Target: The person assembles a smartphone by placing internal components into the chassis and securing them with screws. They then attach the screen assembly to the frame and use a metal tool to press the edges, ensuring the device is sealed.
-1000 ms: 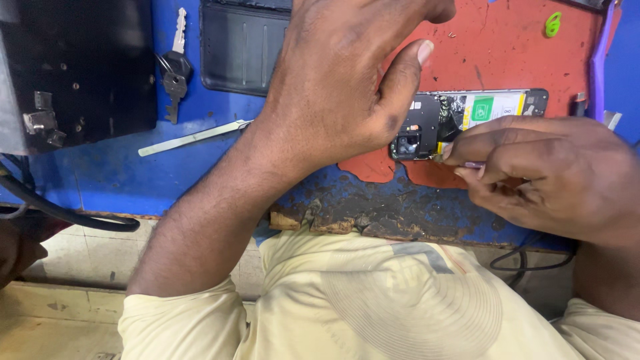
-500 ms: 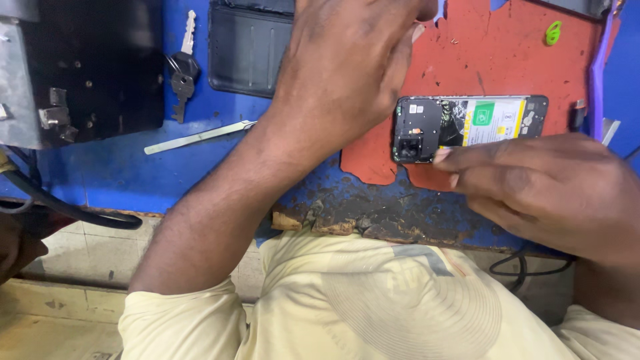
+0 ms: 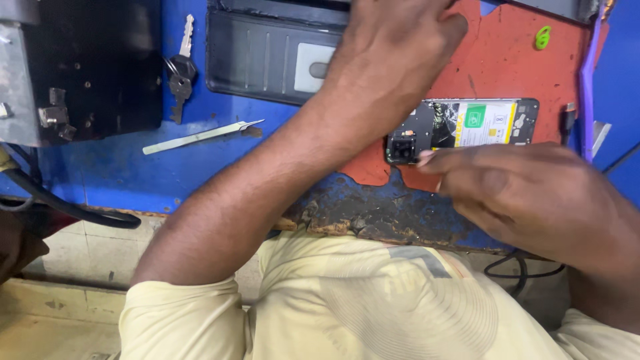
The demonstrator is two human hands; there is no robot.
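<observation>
2 hands work over an opened phone [image 3: 460, 127] on the red mat [image 3: 513, 73], right of centre. Left hand [image 3: 393, 60] presses flat, released; right hand [image 3: 533, 193] fingers look pinched, contents hidden. Steadying the phone should help.

The worktop [image 3: 120, 177] is blue, its front edge chipped and worn. A red mat [image 3: 527, 73] covers its right part, with an opened phone [image 3: 467, 127] lying on it. Left of the mat lie a dark tray [image 3: 267, 57], keys [image 3: 180, 70], a flat metal tool [image 3: 200, 137] and a black box [image 3: 87, 67].
</observation>
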